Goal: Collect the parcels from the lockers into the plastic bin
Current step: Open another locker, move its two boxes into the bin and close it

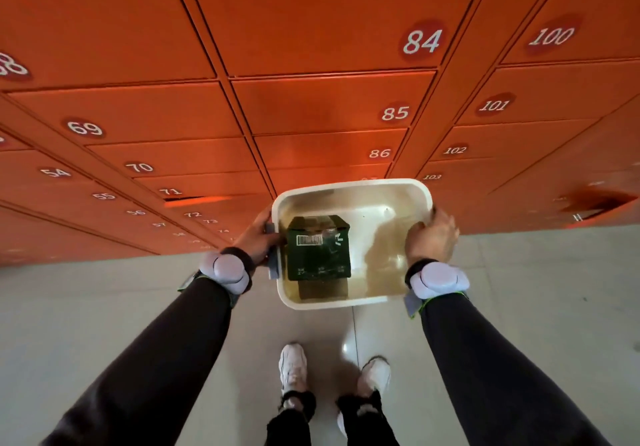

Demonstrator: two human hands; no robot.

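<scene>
We hold the white plastic bin (353, 191) in front of the orange lockers (311, 29), above the tiled floor (104, 307). Our left hand (254, 237) grips the bin's left wall, fingers clamped on its rim, and our right hand (431, 237) clasps the right wall the same way. A dark green parcel (318, 249) lies inside the bin against its left wall. Below the bin, our white shoes (294, 366) stand on the floor.

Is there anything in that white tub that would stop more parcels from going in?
Nothing visible does. The plastic bin is open-topped, held by the left hand and right hand. One dark green parcel sits against its left wall; the right part of the floor is bare.
</scene>
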